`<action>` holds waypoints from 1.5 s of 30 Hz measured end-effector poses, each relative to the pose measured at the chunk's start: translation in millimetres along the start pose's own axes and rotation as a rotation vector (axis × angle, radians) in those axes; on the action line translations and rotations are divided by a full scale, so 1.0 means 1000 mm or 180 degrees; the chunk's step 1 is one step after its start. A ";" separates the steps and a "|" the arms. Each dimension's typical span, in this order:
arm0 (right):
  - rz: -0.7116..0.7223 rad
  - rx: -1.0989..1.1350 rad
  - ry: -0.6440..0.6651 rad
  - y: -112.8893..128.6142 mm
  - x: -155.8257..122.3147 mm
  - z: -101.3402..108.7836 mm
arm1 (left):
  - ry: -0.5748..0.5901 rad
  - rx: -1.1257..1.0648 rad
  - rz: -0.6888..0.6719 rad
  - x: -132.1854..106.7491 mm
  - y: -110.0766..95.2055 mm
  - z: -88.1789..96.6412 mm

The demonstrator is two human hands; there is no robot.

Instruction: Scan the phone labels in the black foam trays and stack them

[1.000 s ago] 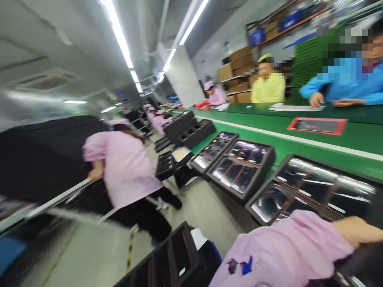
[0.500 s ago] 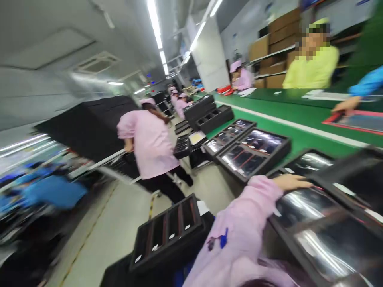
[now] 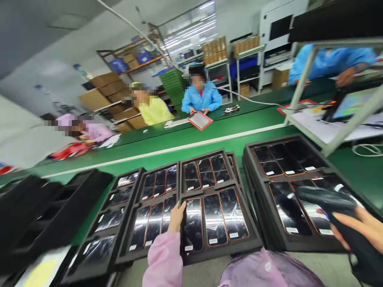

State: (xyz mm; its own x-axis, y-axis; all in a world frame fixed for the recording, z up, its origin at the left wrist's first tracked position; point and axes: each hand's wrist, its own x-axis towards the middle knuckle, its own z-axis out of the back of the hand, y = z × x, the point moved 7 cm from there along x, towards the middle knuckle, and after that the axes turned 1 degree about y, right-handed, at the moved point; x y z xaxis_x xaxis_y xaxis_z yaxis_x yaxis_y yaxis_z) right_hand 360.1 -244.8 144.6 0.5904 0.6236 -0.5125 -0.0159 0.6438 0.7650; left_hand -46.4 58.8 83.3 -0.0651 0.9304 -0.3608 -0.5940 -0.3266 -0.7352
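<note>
My left hand [image 3: 177, 217] grips the left edge of a black foam tray [image 3: 191, 259], which holds two rows of phones with dark screens and orange edges. One such phone [image 3: 193, 223] lies just right of the fingers. In my right hand [image 3: 363, 227] is a black handheld barcode scanner [image 3: 332, 199], its fingers wrapped round the handle. The scanner head is over another foam tray [image 3: 281, 239] of phones, stacked on further trays, and hides part of some phones. White labels sit on the phones' lower ends.
More trays of phones [image 3: 146, 235] stand to the left, with blurred black trays [image 3: 86, 191] beyond. Behind runs a green conveyor belt [image 3: 155, 157] with a white line. Across it, a person in blue [image 3: 202, 97] handles a red-edged panel [image 3: 200, 120]. A metal frame [image 3: 324, 143] stands at right.
The view has swung right from the aisle to face the belt. My left hand now grips a tray's edge. My right hand with the scanner has come into view.
</note>
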 end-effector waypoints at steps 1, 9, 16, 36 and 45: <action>0.0033 0.0186 -0.0086 0.010 -0.001 0.001 | 0.0033 0.0058 -0.0063 0.003 -0.002 -0.002; 0.0368 0.0280 0.0204 0.092 0.033 -0.013 | -0.0420 0.0679 -0.0393 0.002 -0.032 -0.006; 0.0387 0.0171 0.0322 0.083 0.058 -0.018 | 0.0610 0.0542 -0.2122 -0.093 -0.109 -0.124; 0.0125 0.0144 0.0137 0.069 0.086 0.020 | 0.2359 0.0943 -0.1074 -0.152 -0.121 -0.271; 0.0006 0.0183 0.0068 0.061 0.081 0.035 | 0.2347 0.0897 -0.1054 -0.148 -0.118 -0.272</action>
State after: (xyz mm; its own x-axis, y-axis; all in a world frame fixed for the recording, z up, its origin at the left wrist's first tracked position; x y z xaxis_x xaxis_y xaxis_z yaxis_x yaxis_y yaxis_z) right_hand 435.4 -170.4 163.8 0.5731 0.6344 -0.5188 0.0298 0.6165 0.7868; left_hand 251.9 -86.0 67.6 0.6272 0.5925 -0.5055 -0.6739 0.0876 -0.7336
